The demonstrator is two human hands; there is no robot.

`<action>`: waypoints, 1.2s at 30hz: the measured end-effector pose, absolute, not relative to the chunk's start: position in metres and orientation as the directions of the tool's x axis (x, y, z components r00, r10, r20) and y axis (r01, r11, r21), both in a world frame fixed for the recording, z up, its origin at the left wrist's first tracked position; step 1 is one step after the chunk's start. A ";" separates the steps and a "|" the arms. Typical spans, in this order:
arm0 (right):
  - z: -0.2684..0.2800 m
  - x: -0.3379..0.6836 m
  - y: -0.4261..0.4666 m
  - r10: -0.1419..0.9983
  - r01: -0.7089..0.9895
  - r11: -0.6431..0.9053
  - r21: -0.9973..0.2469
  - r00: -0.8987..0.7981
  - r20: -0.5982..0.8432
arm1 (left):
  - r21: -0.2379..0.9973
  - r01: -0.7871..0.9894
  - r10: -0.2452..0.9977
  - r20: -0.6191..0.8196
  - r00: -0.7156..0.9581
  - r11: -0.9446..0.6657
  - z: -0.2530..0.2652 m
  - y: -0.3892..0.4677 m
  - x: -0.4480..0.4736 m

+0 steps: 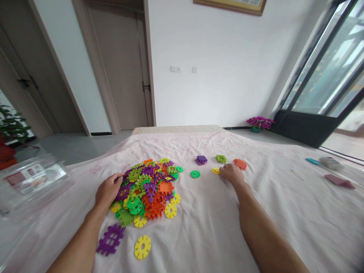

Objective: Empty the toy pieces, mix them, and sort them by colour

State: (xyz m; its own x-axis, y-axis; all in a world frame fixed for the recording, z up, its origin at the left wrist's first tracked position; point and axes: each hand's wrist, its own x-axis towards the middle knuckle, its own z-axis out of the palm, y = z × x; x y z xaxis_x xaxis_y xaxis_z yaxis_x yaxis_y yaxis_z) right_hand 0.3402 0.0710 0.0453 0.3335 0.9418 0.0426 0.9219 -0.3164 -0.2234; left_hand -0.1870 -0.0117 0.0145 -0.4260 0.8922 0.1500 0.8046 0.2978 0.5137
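A heap of plastic interlocking pieces in purple, green, orange and yellow lies left of centre on the cloth. My left hand rests at the heap's left edge, its thumb and index finger slightly apart and nothing visibly held. Farther right, my right hand has its fingers together on a yellow notched disc lying on the cloth. Around it are a green disc, a purple stack, light green pieces and an orange piece.
A purple window-shaped piece and a yellow disc lie at the front. The clear plastic box stands on the left. On the far right are a pink object and a blue item. Pink-patterned cloth covers the surface.
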 end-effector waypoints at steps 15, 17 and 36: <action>0.053 0.259 0.057 0.921 0.940 0.210 -0.270 -0.097 0.377 | 0.516 0.805 0.890 0.162 -0.426 0.291 0.014 -0.012 -0.188; 0.048 0.238 0.050 0.872 0.865 0.415 -0.283 -0.289 0.395 | 0.514 0.807 0.892 0.160 -0.422 0.290 0.014 -0.012 -0.188; 0.035 0.165 0.026 0.727 0.602 0.682 -0.414 -0.498 0.474 | 0.526 0.798 0.891 0.150 -0.429 0.296 0.014 -0.013 -0.187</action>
State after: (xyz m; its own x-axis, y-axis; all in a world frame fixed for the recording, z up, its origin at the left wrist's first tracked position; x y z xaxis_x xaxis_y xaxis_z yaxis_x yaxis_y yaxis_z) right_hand 0.1651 0.0264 0.0351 -0.4977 0.7267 0.4736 0.6024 0.6824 -0.4141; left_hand -0.1872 -0.0126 0.0139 -0.4292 0.8907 0.1499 0.7976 0.2959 0.5256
